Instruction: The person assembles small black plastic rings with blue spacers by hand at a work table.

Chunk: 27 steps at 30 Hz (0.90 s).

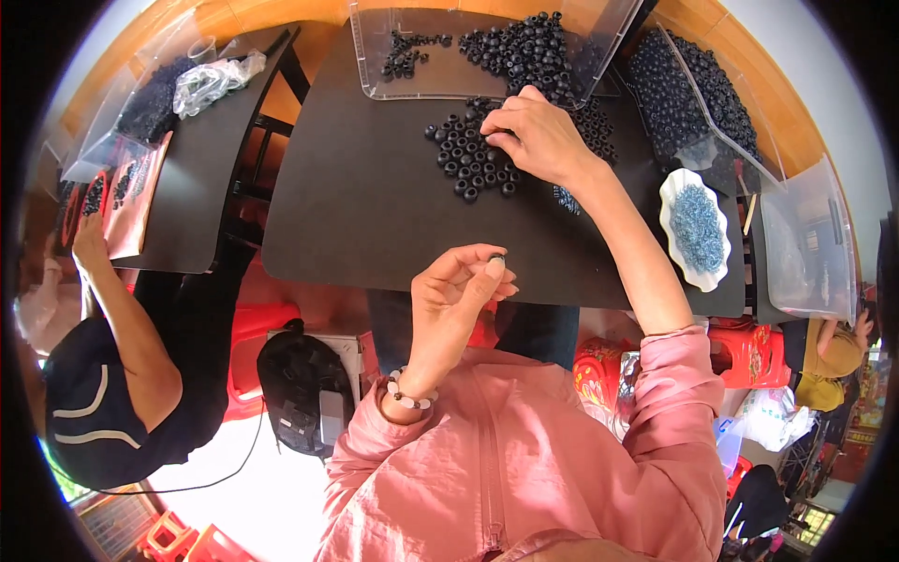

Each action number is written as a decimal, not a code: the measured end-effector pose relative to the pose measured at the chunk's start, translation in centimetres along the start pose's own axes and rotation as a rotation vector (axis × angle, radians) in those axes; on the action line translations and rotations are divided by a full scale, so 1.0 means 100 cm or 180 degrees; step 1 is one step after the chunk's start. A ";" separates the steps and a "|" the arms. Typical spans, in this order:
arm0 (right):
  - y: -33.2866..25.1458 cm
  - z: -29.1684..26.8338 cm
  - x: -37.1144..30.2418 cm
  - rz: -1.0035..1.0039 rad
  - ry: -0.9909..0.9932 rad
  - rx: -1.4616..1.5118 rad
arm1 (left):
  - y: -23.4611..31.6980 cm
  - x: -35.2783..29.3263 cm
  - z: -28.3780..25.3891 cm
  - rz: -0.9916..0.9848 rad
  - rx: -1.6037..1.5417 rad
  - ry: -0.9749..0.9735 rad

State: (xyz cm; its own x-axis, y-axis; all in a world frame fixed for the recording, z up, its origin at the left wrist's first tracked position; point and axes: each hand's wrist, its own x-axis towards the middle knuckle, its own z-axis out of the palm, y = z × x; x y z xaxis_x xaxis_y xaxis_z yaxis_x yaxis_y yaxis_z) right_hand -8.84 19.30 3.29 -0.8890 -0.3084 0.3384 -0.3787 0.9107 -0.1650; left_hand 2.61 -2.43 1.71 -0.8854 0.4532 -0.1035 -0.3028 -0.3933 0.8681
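My left hand [457,292] is raised over the near edge of the dark table, thumb and forefinger pinched on a small dark bead [497,256]. Farther off, my right hand [537,136] reaches over a loose pile of round black beads [473,161], its fingers curled together. Whatever those fingertips hold, if anything, is hidden. The pile lies on the table [356,206] and continues behind the right hand. A few small blue beads [567,199] show beside my right wrist.
Behind the pile stands a clear plastic bin [375,91] of black beads. At the right are a white scalloped dish [670,208] of blue beads, a large clear tub [726,140] of dark beads and a clear box [810,239]. Another person's arm [131,318] works at the left table.
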 end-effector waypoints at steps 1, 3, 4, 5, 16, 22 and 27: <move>0.000 0.001 0.001 0.0036 -0.0041 -0.0017 | -0.001 0.000 -0.001 -0.0003 -0.0008 0.0008; -0.001 0.000 0.001 0.0074 -0.0088 -0.0034 | -0.002 0.001 -0.001 -0.0013 -0.0092 -0.0051; -0.003 -0.004 0.000 0.0095 -0.0088 -0.0026 | -0.002 0.001 -0.002 -0.0016 -0.0098 -0.0041; -0.005 -0.007 -0.001 0.0119 -0.0086 -0.0018 | -0.001 0.001 -0.002 -0.0009 -0.0076 -0.0056; -0.053 -0.057 -0.070 0.1360 0.0203 0.3421 | -0.003 0.005 0.008 0.0227 0.0043 -0.0071; -0.071 -0.048 -0.114 0.1586 0.0456 0.4663 | -0.005 0.003 0.018 0.0253 0.0003 -0.0295; -0.084 -0.042 -0.136 0.1735 0.0763 0.5200 | -0.006 -0.002 0.026 0.0318 0.0265 -0.0284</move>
State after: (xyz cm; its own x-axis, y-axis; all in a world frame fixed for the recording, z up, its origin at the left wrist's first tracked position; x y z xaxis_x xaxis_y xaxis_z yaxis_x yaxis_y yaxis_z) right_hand 7.56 17.00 3.96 -0.9951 0.0957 0.0236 -0.0560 -0.3519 -0.9344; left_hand 3.93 -0.17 2.45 -0.8736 0.4860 0.0257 -0.1813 -0.3741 0.9095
